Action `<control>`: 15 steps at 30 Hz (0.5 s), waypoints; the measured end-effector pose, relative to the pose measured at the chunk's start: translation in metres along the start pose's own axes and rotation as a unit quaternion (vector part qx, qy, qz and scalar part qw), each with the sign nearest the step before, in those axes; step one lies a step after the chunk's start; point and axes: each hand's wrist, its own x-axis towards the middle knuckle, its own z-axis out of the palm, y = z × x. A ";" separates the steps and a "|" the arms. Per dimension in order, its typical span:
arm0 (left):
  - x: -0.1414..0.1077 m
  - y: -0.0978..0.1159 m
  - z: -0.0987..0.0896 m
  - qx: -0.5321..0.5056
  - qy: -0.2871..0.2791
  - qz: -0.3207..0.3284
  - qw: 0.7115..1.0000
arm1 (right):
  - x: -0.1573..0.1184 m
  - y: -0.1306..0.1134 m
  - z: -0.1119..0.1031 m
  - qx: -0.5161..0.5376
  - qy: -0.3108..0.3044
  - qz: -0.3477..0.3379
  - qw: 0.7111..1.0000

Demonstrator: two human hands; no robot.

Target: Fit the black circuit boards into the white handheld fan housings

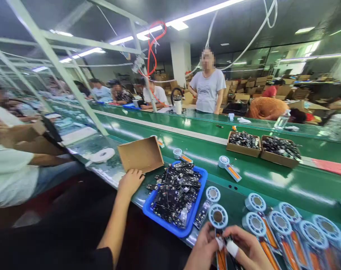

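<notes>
Near the bottom edge, my left hand (202, 247) is closed round the handle of a light-blue unit with a round spoked head (218, 216), like a small handheld fan. The handle shows orange inside. My right hand (250, 249) pinches a thin black part against that handle; its exact kind is partly hidden by the fingers. White wrapping covers both thumb tips. Just left of my hands lies a circuit board (202, 214), below another light-blue round head (213, 194). A blue tray (177, 230) heaped with black circuit boards (177, 191) stands further left.
Several similar units (281, 222) lie at right; others (229, 168) rest on the green conveyor (271, 180). Two cartons of black parts (243, 150) stand beyond. A co-worker's hand (132, 182) touches an open cardboard box (141, 153). A person (207, 90) stands across the line.
</notes>
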 end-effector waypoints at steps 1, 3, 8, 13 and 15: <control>-0.015 -0.002 0.019 -0.018 -0.025 -0.016 0.999 | 0.002 -0.005 -0.002 0.015 -0.001 -0.002 1.000; -0.057 -0.007 0.065 -0.055 -0.090 -0.053 0.993 | 0.006 -0.012 -0.006 0.043 0.002 -0.005 0.999; -0.158 -0.013 0.154 -0.169 -0.259 -0.150 0.939 | 0.010 -0.017 -0.007 0.059 0.035 -0.016 0.998; -0.170 -0.019 0.163 -0.196 -0.234 -0.191 0.933 | 0.006 -0.015 0.007 0.050 0.067 -0.028 0.996; -0.167 -0.022 0.159 -0.180 -0.215 -0.194 0.940 | 0.004 -0.011 0.010 -0.015 0.104 -0.031 0.994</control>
